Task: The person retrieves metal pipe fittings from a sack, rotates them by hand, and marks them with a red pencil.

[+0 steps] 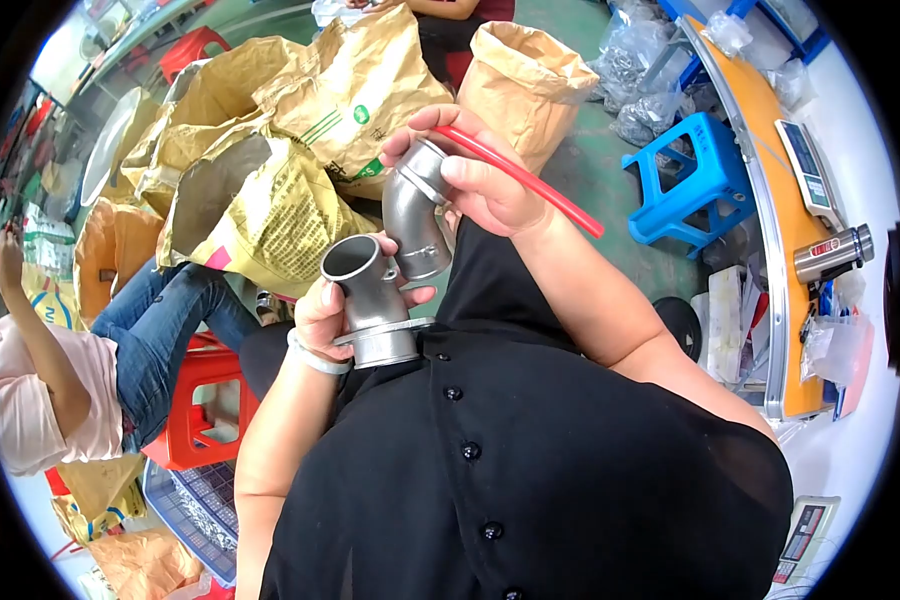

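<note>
My left hand (pixel 320 322) is closed around a grey metal pipe fitting (pixel 365 290) with a flange near its lower end and its round mouth facing up. My right hand (pixel 495 185) grips a second fitting, a bent grey metal pipe elbow (pixel 412 215), by its upper end, thumb on the collar. A thin red rod (pixel 530 183) is also held in the right hand, lying across the fingers and pointing down to the right. The two fittings are side by side above my lap, the elbow just right of the flanged one.
Large open paper sacks (pixel 270 200) stand ahead and left; another brown sack (pixel 525 85) is farther right. A seated person in jeans (pixel 170 320) is at left. To the right are a blue stool (pixel 695 180) and a table (pixel 750 110) bearing a scale (pixel 808 165) and steel flask (pixel 835 253).
</note>
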Tool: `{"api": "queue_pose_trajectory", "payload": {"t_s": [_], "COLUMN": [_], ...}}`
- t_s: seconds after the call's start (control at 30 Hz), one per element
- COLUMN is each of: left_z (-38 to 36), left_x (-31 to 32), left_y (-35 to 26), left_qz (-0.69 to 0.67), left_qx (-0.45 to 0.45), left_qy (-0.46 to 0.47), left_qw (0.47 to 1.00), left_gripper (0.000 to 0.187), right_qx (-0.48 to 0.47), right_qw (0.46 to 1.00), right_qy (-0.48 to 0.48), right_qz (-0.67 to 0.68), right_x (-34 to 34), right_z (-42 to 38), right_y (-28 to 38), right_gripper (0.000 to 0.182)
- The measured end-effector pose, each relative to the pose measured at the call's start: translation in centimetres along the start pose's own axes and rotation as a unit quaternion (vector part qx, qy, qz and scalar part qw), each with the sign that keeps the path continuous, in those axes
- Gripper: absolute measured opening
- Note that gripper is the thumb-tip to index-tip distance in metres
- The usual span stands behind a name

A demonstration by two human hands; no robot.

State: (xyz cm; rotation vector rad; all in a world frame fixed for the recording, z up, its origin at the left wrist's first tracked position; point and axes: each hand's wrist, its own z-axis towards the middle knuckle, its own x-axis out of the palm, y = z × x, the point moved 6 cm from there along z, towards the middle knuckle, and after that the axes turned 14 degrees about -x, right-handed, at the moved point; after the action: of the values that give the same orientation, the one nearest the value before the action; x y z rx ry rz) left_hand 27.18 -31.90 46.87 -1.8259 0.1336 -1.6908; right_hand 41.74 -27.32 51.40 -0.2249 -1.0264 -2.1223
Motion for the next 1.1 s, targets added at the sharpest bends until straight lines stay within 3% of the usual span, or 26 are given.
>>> {"api": "queue_pose_trajectory", "payload": {"t_s": [0.23,1.03,1.1], "left_z": [-0.4,0.8,0.8], "left_x": [-0.4,1.2,0.9], "left_y": [-0.1,-0.1,-0.1], "left_qz": [0.041,0.022,0.021], "left_qx": [-0.001,-0.004,0.003], "left_qy": [-0.069,-0.048,-0.049], "left_qw": [0.997,0.999,0.999], "left_gripper": [0.069,0.063,0.063], "right_qx": [0.022,-0.026,-0.024], "right_qw": [0.995,0.970,0.962], "right_qy": [0.002,-0.066,-0.121], "right_qz": [-0.098,0.231,0.244], "right_x": [0.6,-1.4,-1.6], "right_z": [0.0,-0.2,-0.3], "right_y": [0.5,-0.6,-0.6], "right_gripper": [0.041,0.039,0.038]}}
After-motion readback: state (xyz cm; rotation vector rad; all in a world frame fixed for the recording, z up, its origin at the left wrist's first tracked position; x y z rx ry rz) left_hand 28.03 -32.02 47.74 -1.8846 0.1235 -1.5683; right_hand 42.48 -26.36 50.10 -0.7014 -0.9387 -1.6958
